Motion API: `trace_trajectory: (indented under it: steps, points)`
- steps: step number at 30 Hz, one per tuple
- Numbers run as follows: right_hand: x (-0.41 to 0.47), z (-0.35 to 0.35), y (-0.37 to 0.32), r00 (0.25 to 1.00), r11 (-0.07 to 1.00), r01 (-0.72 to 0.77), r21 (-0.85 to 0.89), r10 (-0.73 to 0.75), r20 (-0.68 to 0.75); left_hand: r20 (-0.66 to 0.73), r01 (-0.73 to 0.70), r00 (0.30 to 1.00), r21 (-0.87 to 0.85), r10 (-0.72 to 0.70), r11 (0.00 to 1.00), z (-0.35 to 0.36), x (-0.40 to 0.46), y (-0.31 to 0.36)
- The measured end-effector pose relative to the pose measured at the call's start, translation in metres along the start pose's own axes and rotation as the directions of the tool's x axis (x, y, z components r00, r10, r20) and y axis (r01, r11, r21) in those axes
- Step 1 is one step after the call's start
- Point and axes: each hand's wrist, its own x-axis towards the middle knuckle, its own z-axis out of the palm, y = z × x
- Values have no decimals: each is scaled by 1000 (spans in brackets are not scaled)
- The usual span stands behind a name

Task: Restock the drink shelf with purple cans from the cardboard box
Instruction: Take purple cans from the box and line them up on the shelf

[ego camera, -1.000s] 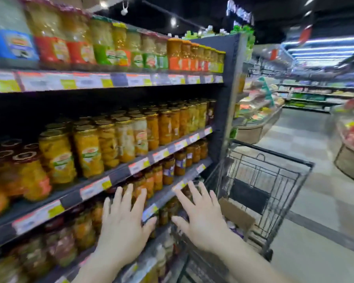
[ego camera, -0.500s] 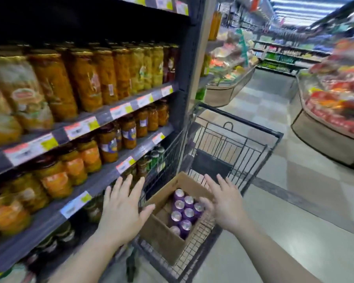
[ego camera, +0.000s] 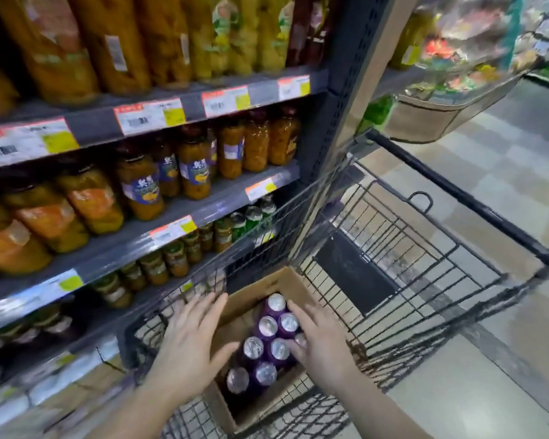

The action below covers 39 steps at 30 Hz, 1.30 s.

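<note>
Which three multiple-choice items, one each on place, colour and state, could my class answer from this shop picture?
1. Where does the box sit?
A. in the cart
B. on the floor
C. on a shelf

2. What colour are the cans?
A. green
B. purple
C. red

3. How is the left hand?
A. gripping a jar
B. closed in a fist
C. open, fingers spread

Answers: 1 A, the cart wire surrounds the box. 2 B, purple sides under silver tops. 3 C, it holds nothing beside the cans.
</note>
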Motion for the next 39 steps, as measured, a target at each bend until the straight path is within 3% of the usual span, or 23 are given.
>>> trace_trajectory:
  steps: [6, 14, 20, 32, 39]
  points:
    - [70, 35, 40, 936, 957, 284, -53, -265, 232, 14, 275, 961, -134, -275, 952, 63, 5, 21]
    - [129, 116, 49, 786, 837, 536, -108, -448, 426, -4, 390, 917, -189, -398, 901, 127, -9, 14]
    - [164, 148, 33, 646, 701, 692, -175, -491, 584, -71, 357, 925, -177, -373, 917, 148, -16, 0]
    - [187, 172, 32, 567, 671, 733, -113, -509, 648, -125, 305, 933, -222, -337, 926, 155, -17, -9]
    - [194, 180, 47, 615, 759, 649, 55, -566, 549, -129, 298, 936, -210, -328, 931, 157, -16, -14]
